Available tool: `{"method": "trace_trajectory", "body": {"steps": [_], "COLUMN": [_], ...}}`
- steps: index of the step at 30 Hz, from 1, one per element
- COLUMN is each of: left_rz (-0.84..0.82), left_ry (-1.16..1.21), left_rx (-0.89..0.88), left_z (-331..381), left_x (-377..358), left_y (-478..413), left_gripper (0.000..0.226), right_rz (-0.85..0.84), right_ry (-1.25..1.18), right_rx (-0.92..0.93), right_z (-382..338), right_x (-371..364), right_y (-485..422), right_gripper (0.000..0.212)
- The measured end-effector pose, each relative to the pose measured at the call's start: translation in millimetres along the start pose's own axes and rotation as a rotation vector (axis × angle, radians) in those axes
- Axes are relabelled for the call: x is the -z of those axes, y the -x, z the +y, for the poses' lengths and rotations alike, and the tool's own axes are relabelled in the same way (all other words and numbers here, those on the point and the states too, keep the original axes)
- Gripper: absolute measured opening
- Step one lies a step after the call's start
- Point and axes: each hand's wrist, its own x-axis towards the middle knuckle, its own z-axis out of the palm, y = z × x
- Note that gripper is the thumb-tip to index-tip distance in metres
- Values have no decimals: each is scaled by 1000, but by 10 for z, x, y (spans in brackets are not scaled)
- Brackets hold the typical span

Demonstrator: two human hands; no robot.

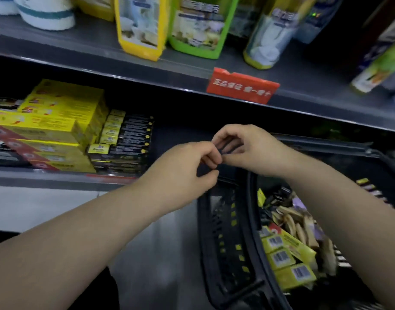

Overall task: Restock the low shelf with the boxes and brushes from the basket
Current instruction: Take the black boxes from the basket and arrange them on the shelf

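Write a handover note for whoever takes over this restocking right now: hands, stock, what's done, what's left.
Hands: left hand and right hand meet above the black plastic basket, fingers curled, pinching a small dark item too blurred to name.
Done: long yellow cardboard boxes and black-and-yellow boxes are stacked at the left of the low grey shelf.
Left: yellow barcoded boxes and tan brushes lie in the basket.

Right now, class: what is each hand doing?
Left hand: pinches a dark item.
Right hand: grips the same dark item; blur hides what it is.
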Motion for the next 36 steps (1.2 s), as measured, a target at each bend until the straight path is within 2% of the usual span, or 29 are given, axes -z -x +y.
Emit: {"method": "trace_trajectory", "body": {"steps": [4,7,10,14,17,19,25,30,32,34,36], "left_rz": [-89,-169,-257,-373,-407,-445,-537,-546,-518,-422,-301], "left_ry": [-70,-88,-91,-211,-253,-323,-554,-592,-531,-340,-152], "left_rx": [-197,-274,-260,-195,-132,-111,-147,-130,-126,-95,-17], "left_z": [469,724,812,732,698,689,685,688,697,712,718], "left_x": [-479,-901,-1239,-1430,-1447,-1451,-1517,-1550,-1576,-1603,-1624], "left_y": [-192,-274,-307,-373,-426,-428,-406,-428,-442,-463,-523], "left_gripper": [12,11,12,13,14,16,23,26,26,26,36], "right_rz": [109,119,14,-225,-263,-239,-247,-101,-3,133,259], "right_ry": [-172,-214,-18,184,319,384,637,674,633,484,269], "right_rx": [-124,-307,-508,-669,-592,-544,-553,-502,-449,-418,-426], "right_z": [563,1139,1799,2370,2565,2605,2693,2592,2468,2290,2078], "right_x": [211,244,154,-111,-353,-513,-837,-722,-515,-216,97], "right_y": [757,1210,1504,1595,1415,1219,739,754,858,980,1088], "right_gripper": [23,19,16,33,55,62,49,26,28,28,24]}}
